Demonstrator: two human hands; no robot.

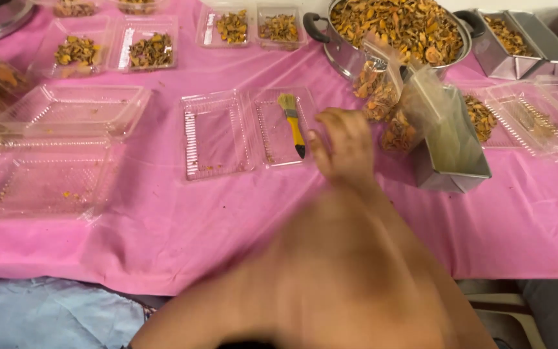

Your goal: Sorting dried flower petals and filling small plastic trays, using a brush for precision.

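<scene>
Head view, one hand in frame.

Hand [342, 150], centre of the frame: side could not be told. The blurred forearm ran up from the bottom edge. Fingers curled loosely and slightly spread, holding nothing, just right of the brush.

Brush [292, 123]: small, yellow handle, pale bristles toward the top of the frame. It lay in the right half of an open clear tray [217, 136], centre of the frame. Judged light and stiff, with soft bristles. The handle, the end nearer the hand, looked the place to take hold.

Clear tray: thin plastic, judged flimsy and likely to slide on the cloth if nudged.

Surface [163, 220]: covered by a pink cloth.

Steel pot [340, 55], upper centre-right: filled with dried orange pieces.

Clear bags [395, 110], just right of the hand: filled with the same pieces and leaning against a steel tin [450, 169]. These were the nearest thing in the way on that side.

Larger empty trays [66, 113], left of the frame.

Small filled trays [150, 45], along the top.

More steel tins [524, 48], upper right.
</scene>
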